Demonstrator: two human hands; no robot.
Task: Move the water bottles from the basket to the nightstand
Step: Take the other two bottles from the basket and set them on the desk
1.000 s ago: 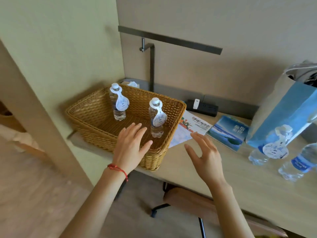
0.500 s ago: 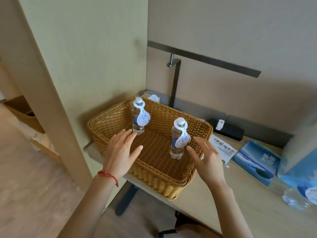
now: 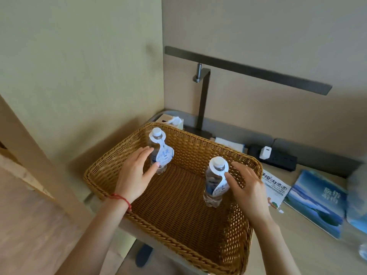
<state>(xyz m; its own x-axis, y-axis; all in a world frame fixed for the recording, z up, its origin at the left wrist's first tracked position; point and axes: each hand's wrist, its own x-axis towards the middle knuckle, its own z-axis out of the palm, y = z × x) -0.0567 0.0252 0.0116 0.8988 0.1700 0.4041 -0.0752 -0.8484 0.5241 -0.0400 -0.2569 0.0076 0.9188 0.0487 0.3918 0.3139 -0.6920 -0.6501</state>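
Head view: two small water bottles (image 3: pixel 158 153) (image 3: pixel 214 182) upright in wicker basket (image 3: pixel 178 231) on bench (image 3: pixel 297 253), left hand (image 3: pixel 135 173) and right hand (image 3: pixel 248 187) spread wide beside them, gripping nothing; likely light, smooth, thin-walled, best gripped mid-body below the loose paper neck tags.
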